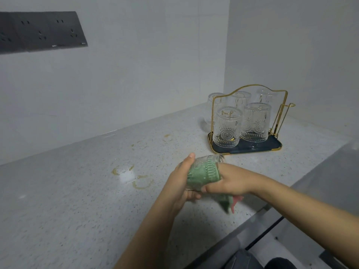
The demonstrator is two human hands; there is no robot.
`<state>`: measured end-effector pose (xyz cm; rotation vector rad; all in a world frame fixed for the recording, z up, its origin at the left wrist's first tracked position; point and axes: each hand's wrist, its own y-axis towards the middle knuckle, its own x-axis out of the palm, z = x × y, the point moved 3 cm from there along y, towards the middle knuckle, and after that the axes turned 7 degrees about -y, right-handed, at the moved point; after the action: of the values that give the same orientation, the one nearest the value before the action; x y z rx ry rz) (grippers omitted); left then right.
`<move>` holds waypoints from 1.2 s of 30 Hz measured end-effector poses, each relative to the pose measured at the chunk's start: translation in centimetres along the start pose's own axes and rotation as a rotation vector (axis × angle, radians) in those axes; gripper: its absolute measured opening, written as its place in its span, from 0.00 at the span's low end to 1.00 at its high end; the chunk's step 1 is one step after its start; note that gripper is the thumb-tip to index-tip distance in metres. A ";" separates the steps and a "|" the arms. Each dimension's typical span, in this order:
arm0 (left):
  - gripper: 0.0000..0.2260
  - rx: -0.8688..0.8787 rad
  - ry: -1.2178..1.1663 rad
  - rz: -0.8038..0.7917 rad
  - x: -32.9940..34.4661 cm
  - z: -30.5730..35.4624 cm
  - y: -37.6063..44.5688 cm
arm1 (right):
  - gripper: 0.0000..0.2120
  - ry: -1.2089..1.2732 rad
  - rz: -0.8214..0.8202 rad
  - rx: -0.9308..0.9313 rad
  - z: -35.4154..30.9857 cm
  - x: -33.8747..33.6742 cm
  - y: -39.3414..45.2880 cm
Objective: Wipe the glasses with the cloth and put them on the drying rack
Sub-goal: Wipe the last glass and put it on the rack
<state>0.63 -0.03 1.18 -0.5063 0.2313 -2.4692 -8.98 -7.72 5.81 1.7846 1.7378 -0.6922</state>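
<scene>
Left hand (179, 183) grips a patterned clear glass (204, 172) lying roughly on its side above the counter (77, 210), thumb up over the top of the wall and fingers curled under it. Right hand (227, 183) comes in at the open end, and the green cloth (202, 174) shows through the glass wall, so it is stuffed inside; its fingers are hidden by cloth and glass, but they look closed on the cloth, whose loose tail, green with a pink edge, hangs down below the wrist. By the look of it this is the wiping step on the inside of this glass. Well apart, toward the back corner, the drying rack (246, 146), a gold wire frame on a dark tray, already carries glasses upside down: two in the front row (226, 127) and what look like three behind them (240, 100), though the leftmost of those may stand just beside the tray rather than on it. One bare gold peg (290, 107) shows at the right end of the rack. No other loose glass is visible on the counter, only yellowish ring stains (142, 183), so the task seems nearly finished: what remains is to complete this wipe, turn the glass over and seat it on the free peg.
</scene>
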 end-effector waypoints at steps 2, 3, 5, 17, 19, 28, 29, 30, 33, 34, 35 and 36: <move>0.26 0.063 0.060 -0.019 -0.1 -0.3 0.2 | 0.11 0.344 0.054 0.086 0.4 -0.9 -0.2; 0.24 0.154 0.097 -0.022 -0.1 -0.2 0.2 | 0.12 0.590 0.083 0.147 0.9 -1.4 -0.2; 0.19 0.388 0.157 -0.020 0.2 0.0 0.1 | 0.11 1.004 0.067 0.196 1.4 -1.6 0.1; 0.31 0.025 0.137 -0.020 0.3 -1.2 0.4 | 0.08 0.311 0.046 0.094 1.6 0.0 -0.7; 0.27 0.289 0.182 -0.012 0.3 -1.1 0.7 | 0.10 0.775 0.090 0.198 2.2 -0.7 -0.9; 0.24 0.010 0.069 0.107 -0.1 -0.8 -0.2 | 0.10 0.394 -0.080 0.203 -1.4 0.5 -1.6; 0.26 -0.061 0.081 0.066 0.0 -1.2 -0.3 | 0.09 0.356 -0.089 0.196 -1.3 0.4 -1.8; 0.28 -0.071 0.096 0.014 0.1 -1.4 -0.4 | 0.07 0.337 -0.093 0.198 -1.2 0.2 -1.9; 0.27 0.156 0.143 -0.066 0.7 -1.3 -0.2 | 0.05 0.658 0.048 0.292 0.7 -1.2 -1.9; 0.23 0.283 0.168 -0.058 0.8 -1.2 0.0 | 0.09 0.838 0.090 0.334 1.2 -1.6 -1.9; 0.20 0.411 0.196 -0.039 1.0 -1.2 0.0 | 0.12 0.996 0.103 0.346 1.7 -1.7 -1.8; 0.19 0.517 0.217 -0.022 1.1 -1.3 0.0 | 0.15 1.095 0.103 0.352 1.9 -1.7 -1.7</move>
<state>-0.75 -0.66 0.31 -0.0211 -0.3249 -2.4734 -10.70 -10.23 5.52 2.7788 2.2049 0.1223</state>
